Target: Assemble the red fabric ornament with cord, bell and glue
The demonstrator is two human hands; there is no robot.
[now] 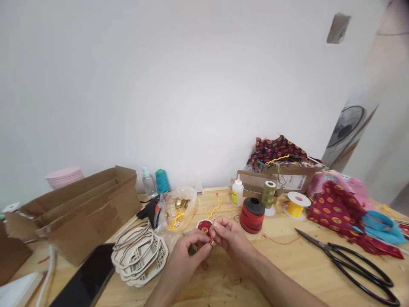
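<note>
Grip is narrow on both sides: left hand (193,246) has thumb and fingers pinched on the lower part of a red patch (204,226) with a pale rim, small gold charm (212,241) right at its fingertips. Right hand (231,236) has fingers drawn together at the patch's right edge; cannot tell whether they close on anything, too small to see. Patch sits low, near the middle of the table (233,285), its upper rim showing above the left fingers

Room at the back: strip of wood between the hands and the table's rear edge along the wall (191,85), with a twisted yellow cord (214,208) lying on it just behind the patch

Left is tight: plastic bag (163,219) of gold bits just behind and left of the left hand, stack of wooden frames (140,256) beside the left wrist, black phone (86,277) beyond, running out at the bottom edge of view, long cardboard box (89,213) behind it

Right: red-and-black spool (252,216) near the right hand, glue bottle (237,194) behind it. Widest stretch of bare wood runs from the right forearm to the black scissors (348,256), points toward the spool, handles near the bottom right corner of view
</note>
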